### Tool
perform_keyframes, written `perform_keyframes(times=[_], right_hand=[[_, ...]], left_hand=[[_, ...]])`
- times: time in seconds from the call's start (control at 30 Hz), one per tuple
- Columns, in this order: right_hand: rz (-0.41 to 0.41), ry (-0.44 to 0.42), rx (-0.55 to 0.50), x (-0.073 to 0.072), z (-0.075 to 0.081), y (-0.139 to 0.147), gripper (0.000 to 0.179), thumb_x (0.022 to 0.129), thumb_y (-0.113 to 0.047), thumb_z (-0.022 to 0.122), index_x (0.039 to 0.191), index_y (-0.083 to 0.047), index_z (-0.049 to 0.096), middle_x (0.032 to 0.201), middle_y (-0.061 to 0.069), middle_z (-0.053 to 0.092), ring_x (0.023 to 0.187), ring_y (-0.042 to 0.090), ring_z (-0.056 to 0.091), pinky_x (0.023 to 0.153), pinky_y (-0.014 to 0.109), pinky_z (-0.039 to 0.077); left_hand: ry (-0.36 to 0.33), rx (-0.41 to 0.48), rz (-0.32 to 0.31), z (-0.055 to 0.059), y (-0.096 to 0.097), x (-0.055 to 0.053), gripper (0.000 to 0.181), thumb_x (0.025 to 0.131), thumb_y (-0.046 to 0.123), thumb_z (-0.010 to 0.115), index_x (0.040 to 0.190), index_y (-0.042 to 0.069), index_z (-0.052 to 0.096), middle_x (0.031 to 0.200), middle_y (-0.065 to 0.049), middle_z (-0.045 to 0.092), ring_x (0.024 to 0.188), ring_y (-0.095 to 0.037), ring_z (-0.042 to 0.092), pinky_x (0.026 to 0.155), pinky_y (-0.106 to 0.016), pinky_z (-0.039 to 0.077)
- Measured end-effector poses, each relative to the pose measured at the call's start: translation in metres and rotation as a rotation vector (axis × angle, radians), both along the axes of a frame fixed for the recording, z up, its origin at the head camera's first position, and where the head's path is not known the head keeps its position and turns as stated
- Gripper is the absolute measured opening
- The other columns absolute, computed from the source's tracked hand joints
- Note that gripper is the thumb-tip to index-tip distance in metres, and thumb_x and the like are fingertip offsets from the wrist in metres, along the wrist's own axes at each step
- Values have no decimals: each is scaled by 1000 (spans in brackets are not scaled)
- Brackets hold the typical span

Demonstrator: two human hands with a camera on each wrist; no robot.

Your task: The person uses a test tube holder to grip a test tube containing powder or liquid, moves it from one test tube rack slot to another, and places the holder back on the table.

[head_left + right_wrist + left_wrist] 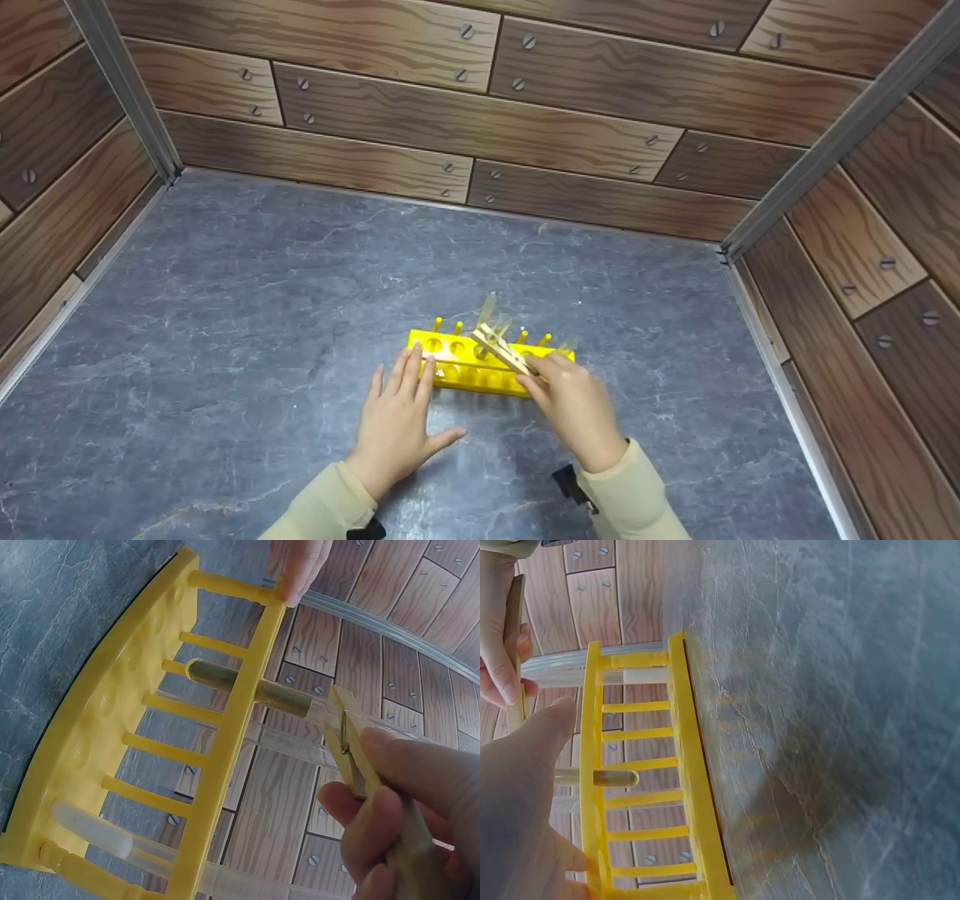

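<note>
My right hand (577,409) grips a wooden test tube clamp (501,349) by its handle end. In the right wrist view, the clamp's jaws close round the upper part of a test tube (285,699) holding dark olive liquid. That tube passes through a hole in the top bar of a yellow test tube rack (480,380). Its rounded bottom (626,778) hangs above the rack's base in the left wrist view. My left hand (397,420) lies with straight, spread fingers, fingertips on the rack's left end.
A clear test tube (292,744) stands beside the held one, and a tube with white contents (94,829) sits at the rack's right end. Drying pegs (438,324) rise along the back. Wood-patterned walls (375,97) enclose the grey marbled tabletop (225,337).
</note>
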State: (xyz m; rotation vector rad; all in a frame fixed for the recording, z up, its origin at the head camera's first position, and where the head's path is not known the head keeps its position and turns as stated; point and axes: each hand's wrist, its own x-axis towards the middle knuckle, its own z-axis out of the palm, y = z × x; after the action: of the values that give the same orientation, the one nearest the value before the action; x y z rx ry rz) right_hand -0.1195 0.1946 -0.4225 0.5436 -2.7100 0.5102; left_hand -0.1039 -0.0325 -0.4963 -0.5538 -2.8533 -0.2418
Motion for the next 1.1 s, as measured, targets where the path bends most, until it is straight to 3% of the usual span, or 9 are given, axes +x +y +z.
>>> perform_keyframes(times=[1.1], right_hand=[[19,-20,68,-7,-10,-2,15,80,-21,73,86,-7,70,72,0,60,53,9,50,48,23,44]], left_hand=[[0,-3,0,-1,0,0,99,78,74,46,144,2,33,150,-21,21,137,-34,21,104,-57,26]])
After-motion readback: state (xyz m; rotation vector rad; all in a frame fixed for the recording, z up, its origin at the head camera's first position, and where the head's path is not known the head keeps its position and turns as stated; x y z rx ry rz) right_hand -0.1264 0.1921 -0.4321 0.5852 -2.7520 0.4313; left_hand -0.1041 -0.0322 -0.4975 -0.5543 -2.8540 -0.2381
